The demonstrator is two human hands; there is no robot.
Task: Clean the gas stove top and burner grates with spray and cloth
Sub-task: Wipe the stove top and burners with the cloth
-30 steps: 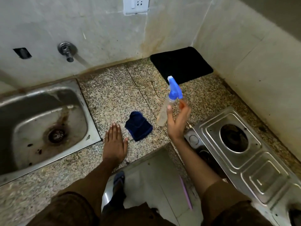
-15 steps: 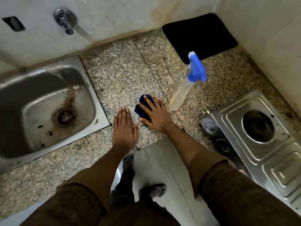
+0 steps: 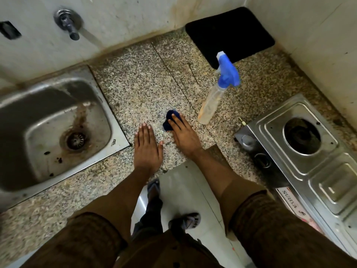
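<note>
A dark blue cloth (image 3: pixel 167 126) lies bunched on the speckled granite counter (image 3: pixel 139 88). My right hand (image 3: pixel 183 134) lies over it and grips it, hiding most of it. My left hand (image 3: pixel 146 148) rests flat on the counter just to the left, holding nothing. A clear spray bottle (image 3: pixel 210 105) with a blue trigger head stands upright right of the cloth, untouched. The steel gas stove (image 3: pixel 316 176) sits at the right, its burner opening (image 3: pixel 301 135) bare, with no grate on it. Its knobs (image 3: pixel 248 141) face the counter edge.
A stained steel sink (image 3: pixel 48 128) is set into the counter at the left, below a wall tap (image 3: pixel 67 22). A black mat (image 3: pixel 229 31) lies in the back corner. Walls close the back and right. The floor and my feet show below the counter edge.
My right hand let go of the spray bottle, which now stands on the counter. The hand moved left onto the blue cloth and bunched it. My left hand stayed flat.
</note>
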